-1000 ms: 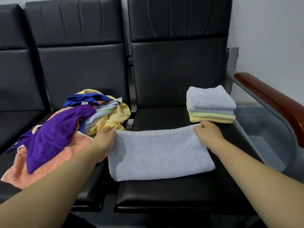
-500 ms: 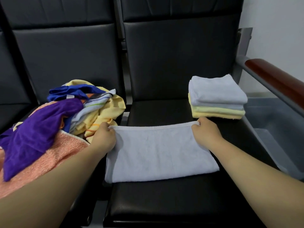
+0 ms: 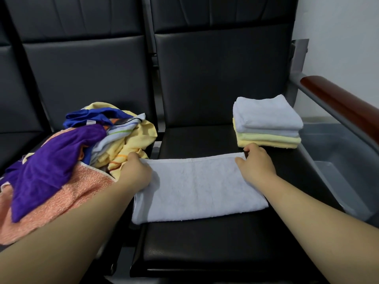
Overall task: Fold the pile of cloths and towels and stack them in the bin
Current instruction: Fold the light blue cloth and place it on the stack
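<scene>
Forearms extend from the bottom edge over the black seat (image 3: pixel 205 247). On that seat lies the white towel (image 3: pixel 196 189), folded into a long band. Its long axis runs left to right and its hemmed edge is turned away from the person. The left hand (image 3: pixel 136 171) grips the towel's far left corner, fingers curled over the edge. The right hand (image 3: pixel 256 163) pinches the far right corner, thumb on top. Just beyond the right hand sits the folded stack (image 3: pixel 266 121), pale white over yellow. On the neighbouring seat to the left sprawls the unfolded pile (image 3: pixel 71 152). The grey bin (image 3: pixel 336 160) stands right of the seat, below the armrest (image 3: pixel 338 105).
</scene>
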